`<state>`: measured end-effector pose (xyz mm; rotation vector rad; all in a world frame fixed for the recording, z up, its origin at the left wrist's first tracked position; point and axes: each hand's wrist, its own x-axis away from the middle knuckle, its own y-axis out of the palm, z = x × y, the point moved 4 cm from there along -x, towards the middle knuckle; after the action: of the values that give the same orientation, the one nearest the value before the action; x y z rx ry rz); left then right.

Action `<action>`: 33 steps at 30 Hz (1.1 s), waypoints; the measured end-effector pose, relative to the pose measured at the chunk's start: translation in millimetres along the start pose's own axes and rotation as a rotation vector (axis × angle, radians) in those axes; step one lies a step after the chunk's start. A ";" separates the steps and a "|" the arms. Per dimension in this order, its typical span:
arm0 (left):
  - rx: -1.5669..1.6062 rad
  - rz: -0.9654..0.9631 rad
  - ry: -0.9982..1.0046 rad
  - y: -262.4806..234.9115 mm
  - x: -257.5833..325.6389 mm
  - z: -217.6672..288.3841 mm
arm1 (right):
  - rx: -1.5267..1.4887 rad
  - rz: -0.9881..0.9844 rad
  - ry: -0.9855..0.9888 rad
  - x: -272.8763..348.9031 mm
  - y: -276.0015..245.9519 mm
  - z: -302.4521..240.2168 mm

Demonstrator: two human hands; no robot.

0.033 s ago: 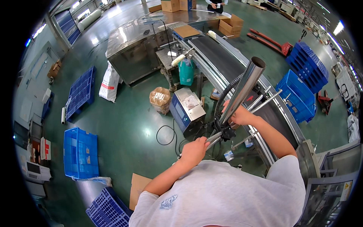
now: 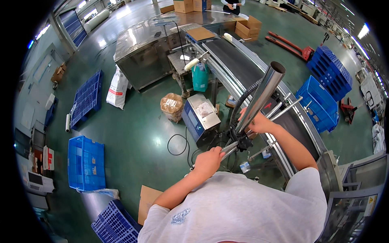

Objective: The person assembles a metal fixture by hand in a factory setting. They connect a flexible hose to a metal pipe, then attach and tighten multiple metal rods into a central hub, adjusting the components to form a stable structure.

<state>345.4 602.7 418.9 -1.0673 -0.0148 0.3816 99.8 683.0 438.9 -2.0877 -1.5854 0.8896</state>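
Note:
A thick, shiny steel pole [image 2: 260, 97] rises at a slant in front of me beside the conveyor [image 2: 239, 60]. At its lower end sits a black clamp [image 2: 243, 141], from which a thinner metal rod [image 2: 230, 148] runs toward my left. My left hand [image 2: 210, 158] is closed around that rod. Behind the pole, just above the clamp, my right hand [image 2: 258, 122] has its fingers curled; the pole partly hides them, and what they grip cannot be made out. A black ribbed hose [image 2: 244, 95] runs along the pole.
A steel control box [image 2: 201, 117] and a round wrapped bundle [image 2: 172, 107] stand on the floor, with a loose black cable [image 2: 178, 154]. Blue crates [image 2: 86, 164] and blue pallets [image 2: 86, 95] lie around. Beyond stands a metal cabinet [image 2: 146, 69]; a person [image 2: 232, 5] is at the far end.

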 end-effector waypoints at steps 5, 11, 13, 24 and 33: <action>-0.007 -0.003 -0.002 -1.2 0.1 1.2 | 0.044 -0.065 0.530 -4.8 -3.6 31.5; -0.003 -0.009 -0.008 -2.4 0.0 0.3 | -0.081 -0.255 0.270 -12.2 3.5 8.7; 0.004 -0.006 0.001 -2.2 -1.0 1.3 | -0.107 -0.187 0.175 -6.1 8.4 11.6; 0.119 -0.273 -0.067 -1.2 -7.9 -8.0 | 0.099 -0.320 0.947 53.2 -16.5 -51.8; 1.118 -0.618 -0.353 24.0 -68.8 -16.2 | -1.052 0.218 0.798 98.9 51.0 -32.5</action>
<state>277.1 577.6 402.2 0.1428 -0.3928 -0.0265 174.9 764.5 404.9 -2.7253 -1.4562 -0.9092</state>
